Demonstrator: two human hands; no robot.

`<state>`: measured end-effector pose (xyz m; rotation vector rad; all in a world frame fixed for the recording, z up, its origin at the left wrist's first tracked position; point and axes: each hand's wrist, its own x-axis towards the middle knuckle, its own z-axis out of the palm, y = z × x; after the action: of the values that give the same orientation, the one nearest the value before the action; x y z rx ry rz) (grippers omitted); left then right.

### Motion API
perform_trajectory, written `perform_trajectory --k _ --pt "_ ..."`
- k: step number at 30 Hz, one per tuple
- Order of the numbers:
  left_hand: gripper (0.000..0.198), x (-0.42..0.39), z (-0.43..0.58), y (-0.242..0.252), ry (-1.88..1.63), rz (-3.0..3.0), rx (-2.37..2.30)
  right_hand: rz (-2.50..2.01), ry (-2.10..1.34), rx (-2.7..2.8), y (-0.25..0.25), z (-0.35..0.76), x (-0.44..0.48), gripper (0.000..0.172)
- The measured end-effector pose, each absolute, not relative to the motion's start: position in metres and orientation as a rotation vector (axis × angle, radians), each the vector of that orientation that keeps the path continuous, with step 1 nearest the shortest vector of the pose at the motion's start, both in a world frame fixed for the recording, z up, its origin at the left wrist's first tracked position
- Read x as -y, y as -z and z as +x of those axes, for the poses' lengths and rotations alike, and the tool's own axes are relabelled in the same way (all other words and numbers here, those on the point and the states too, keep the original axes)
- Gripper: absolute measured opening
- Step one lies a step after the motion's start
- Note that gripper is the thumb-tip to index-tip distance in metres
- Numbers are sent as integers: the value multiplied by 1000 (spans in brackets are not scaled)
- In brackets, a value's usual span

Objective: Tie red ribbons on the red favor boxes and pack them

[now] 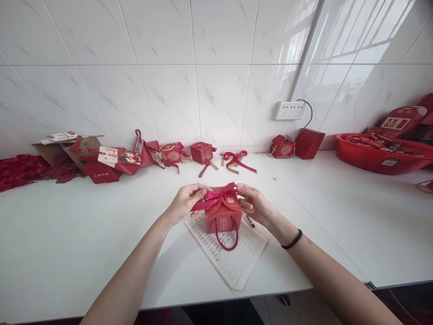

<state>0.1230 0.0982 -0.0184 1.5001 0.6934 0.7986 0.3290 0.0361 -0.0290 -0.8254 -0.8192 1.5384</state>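
A small red gift box (223,219) stands on a lined paper sheet (233,259) in the middle of the white table. A red cord handle hangs down its front. A red ribbon (216,197) lies across its top flaps. My left hand (185,201) pinches the ribbon's left end at the box top. My right hand (254,204) pinches the ribbon's right end; a black band sits on that wrist.
Along the tiled wall lie several red boxes (202,152), loose ribbons (237,160), an open cardboard carton (64,149) and a pile of red ribbon (18,169). A red basin (379,158) stands at the right. The table's near edge (203,300) runs below the paper.
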Motion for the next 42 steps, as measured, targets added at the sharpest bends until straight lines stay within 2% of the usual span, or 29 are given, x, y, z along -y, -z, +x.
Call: perform_trajectory --k 14,24,29,33,38,42 --pt "23 -98 128 24 -863 1365 -643 -981 -1255 1007 33 330 -37 35" --pt "26 -101 120 25 -803 1385 -517 -1012 -1316 1021 32 330 -35 39" --pt "37 -101 121 24 -804 1392 -553 -1019 -1299 1027 31 331 -35 38" --pt "39 -102 120 24 -790 1356 -516 -1020 -1222 1057 30 331 -36 37" --pt "31 -102 124 25 -852 1534 -743 -1088 -1068 1118 29 328 -35 38" --pt "38 -101 124 23 -894 1583 -823 -1260 -895 1079 30 329 -35 42"
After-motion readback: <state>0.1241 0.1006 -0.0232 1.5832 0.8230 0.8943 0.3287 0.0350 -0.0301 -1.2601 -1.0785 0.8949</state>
